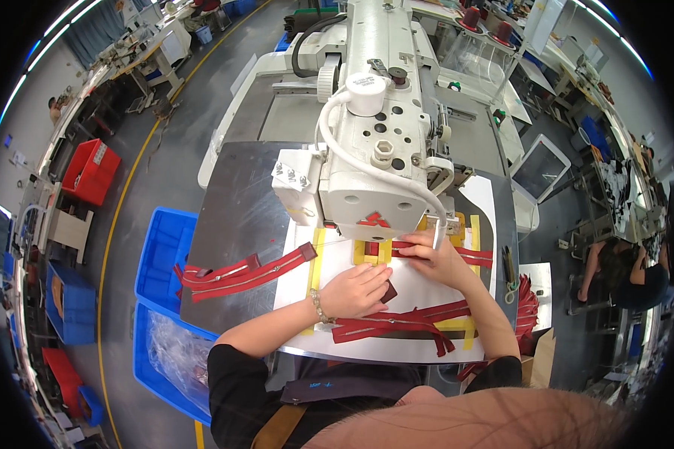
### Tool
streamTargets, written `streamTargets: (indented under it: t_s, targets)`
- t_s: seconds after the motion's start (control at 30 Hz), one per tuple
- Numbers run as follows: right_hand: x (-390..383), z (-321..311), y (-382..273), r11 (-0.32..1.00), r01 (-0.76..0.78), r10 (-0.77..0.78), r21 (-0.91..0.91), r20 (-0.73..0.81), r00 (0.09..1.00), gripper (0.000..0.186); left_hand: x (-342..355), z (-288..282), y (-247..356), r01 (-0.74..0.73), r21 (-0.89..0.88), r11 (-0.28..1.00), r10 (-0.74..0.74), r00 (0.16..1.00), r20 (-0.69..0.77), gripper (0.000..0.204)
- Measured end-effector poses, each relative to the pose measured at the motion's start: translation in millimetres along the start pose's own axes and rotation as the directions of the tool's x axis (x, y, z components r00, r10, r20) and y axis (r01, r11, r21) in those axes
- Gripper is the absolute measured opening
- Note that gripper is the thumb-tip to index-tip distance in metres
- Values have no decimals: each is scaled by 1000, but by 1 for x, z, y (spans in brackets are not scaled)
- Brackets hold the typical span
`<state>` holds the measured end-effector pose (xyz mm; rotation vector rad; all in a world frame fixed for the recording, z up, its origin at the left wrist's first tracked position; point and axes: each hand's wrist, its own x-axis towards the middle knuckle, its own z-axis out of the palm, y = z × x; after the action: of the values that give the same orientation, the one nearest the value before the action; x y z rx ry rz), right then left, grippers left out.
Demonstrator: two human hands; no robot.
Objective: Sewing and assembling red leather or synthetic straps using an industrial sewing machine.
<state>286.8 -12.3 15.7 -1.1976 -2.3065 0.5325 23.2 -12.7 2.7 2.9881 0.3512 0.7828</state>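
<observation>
A white industrial sewing machine [374, 198] stands over a white work sheet with a yellow-edged frame [372, 258] beneath its head. My right hand [433, 258] is at the frame's right side, fingers pressed onto a red zipper [401, 247] whose far end lies under the machine head. My left hand [358, 292] rests just in front of the frame, fingers stretched out and flat. Beside its fingers lies a dark red patch [389, 290], partly hidden. Several red zippers [386, 323] lie in front of both hands.
Two finished-looking red zippers with end patches [254, 275] lie on the metal table [228, 194] at left. Blue bins [165, 254] stand beside it, one holding clear plastic. More red zippers [528, 303] hang at the right edge, near a tilted screen [541, 168].
</observation>
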Motion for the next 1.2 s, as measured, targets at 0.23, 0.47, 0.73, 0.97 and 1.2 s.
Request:
streamTargets:
  t_s: [0.23, 0.47, 0.73, 0.97, 1.2]
  targets:
    - [-7, 11, -3, 1000, 16, -16, 18, -16, 1000, 33, -1, 6, -1, 79, -20, 997, -79, 996, 31, 50]
    - [-9, 11, -2, 999, -12, 12, -33, 5, 1000, 34, -2, 8, 0, 123, -77, 989, -118, 991, 69, 53]
    - [-9, 13, 1, 998, -53, 53, 22, 27, 998, 39, -4, 7, 0, 154, -121, 981, -142, 985, 102, 55]
    - [-13, 13, 4, 993, -118, 119, -9, 77, 990, 45, -2, 6, -1, 164, -140, 976, -149, 983, 111, 55]
    - [-16, 17, 11, 995, -99, 99, -3, 80, 992, 40, -1, 5, -2, 168, -144, 975, -150, 980, 131, 54]
